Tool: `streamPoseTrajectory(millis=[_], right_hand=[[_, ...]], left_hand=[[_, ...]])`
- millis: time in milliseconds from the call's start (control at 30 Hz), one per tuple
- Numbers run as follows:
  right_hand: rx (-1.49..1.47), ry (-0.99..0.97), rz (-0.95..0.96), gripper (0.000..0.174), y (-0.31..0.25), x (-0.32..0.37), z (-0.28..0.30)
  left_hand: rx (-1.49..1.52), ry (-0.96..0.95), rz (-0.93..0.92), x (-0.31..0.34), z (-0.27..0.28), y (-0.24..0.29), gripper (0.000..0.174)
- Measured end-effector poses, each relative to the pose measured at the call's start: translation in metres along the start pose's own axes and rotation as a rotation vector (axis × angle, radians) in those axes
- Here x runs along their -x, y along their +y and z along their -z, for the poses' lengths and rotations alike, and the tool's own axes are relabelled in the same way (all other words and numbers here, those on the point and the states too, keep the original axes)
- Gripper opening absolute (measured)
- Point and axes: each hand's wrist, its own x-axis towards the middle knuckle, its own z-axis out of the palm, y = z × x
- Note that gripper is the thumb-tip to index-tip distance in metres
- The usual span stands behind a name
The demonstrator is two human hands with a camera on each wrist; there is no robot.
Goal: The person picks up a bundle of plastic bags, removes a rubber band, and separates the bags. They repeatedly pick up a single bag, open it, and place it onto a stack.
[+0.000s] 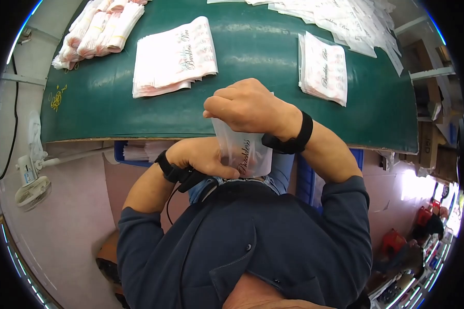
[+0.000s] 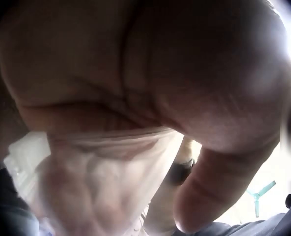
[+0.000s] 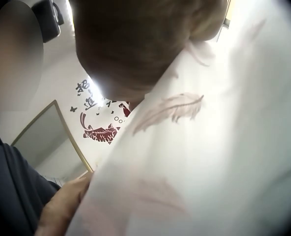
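A frosted plastic bag (image 1: 257, 157) with black script lettering is held in front of the person's waist, just off the table edge. My left hand (image 1: 203, 156) grips its left side, thumb lying across the front. Above it, my right hand (image 1: 250, 107) has curled fingers at the bag's upper end. The right wrist view shows pink feather prints on the bag (image 3: 175, 142), which slants down from the right hand (image 3: 135, 44). In the left wrist view the palm (image 2: 194, 83) fills the top, its fingers hidden behind the pale film (image 2: 106, 182).
On the green table (image 1: 252, 56) lie a folded stack of printed bags (image 1: 165, 62), a smaller stack (image 1: 327, 72), a spread pile of bags (image 1: 340, 20) and several banded rolls (image 1: 100, 33). Blue bins (image 1: 119, 153) stand below the edge. A white fan (image 1: 32, 193) is at left.
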Motion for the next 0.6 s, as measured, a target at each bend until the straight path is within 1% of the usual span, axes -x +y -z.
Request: streamPoseTrajectory(millis=[33, 133, 167, 200, 267, 300, 333, 400, 433, 467, 533, 567, 600], right_hand=[[-0.007, -0.016, 0.017, 0.017, 0.0, 0.0, -0.002], [-0.039, -0.046, 0.015, 0.018, -0.001, 0.005, -0.011], [-0.045, -0.055, 0.031, 0.018, 0.001, 0.004, -0.012], [-0.037, -0.052, 0.033, 0.018, 0.002, 0.005, -0.011], [-0.032, -0.043, -0.004, 0.017, 0.004, 0.007, -0.009], [-0.03, -0.037, -0.022, 0.016, 0.005, 0.009, -0.009], [-0.025, -0.031, -0.012, 0.016, 0.007, 0.012, -0.009], [0.059, 0.135, -0.237, 0.025, 0.013, 0.019, -0.004], [0.147, 0.218, -0.295, 0.034, 0.013, 0.023, 0.007], [0.234, 0.297, -0.351, 0.043, 0.012, 0.03, 0.02], [0.199, 0.46, -0.615, 0.055, 0.013, 0.066, 0.017], [0.187, 0.451, -0.595, 0.055, 0.011, 0.081, 0.006], [-0.34, 0.564, -0.779, 0.049, 0.007, 0.093, -0.005]], left_hand=[[0.002, -0.01, 0.004, -0.001, -0.001, -0.001, 0.044], [0.072, 0.058, 0.028, -0.006, -0.013, -0.009, 0.05], [0.065, 0.056, 0.027, -0.006, -0.012, -0.009, 0.05], [0.073, 0.03, 0.047, -0.007, -0.011, -0.01, 0.054], [0.086, -0.018, 0.086, -0.008, -0.008, -0.012, 0.062], [0.077, -0.019, 0.088, -0.009, -0.009, -0.013, 0.062], [0.218, 0.075, 0.131, -0.01, -0.01, -0.014, 0.064], [0.49, 0.284, 0.214, -0.005, -0.011, -0.014, 0.068], [0.473, 0.297, 0.214, 0.0, -0.01, -0.015, 0.068], [0.491, 0.421, 0.092, 0.006, -0.01, -0.016, 0.068], [0.535, 0.679, -0.174, 0.012, -0.011, -0.023, 0.067], [0.533, 0.702, -0.185, 0.012, -0.011, -0.029, 0.067], [0.522, 0.735, -0.244, 0.01, -0.011, -0.037, 0.069]])
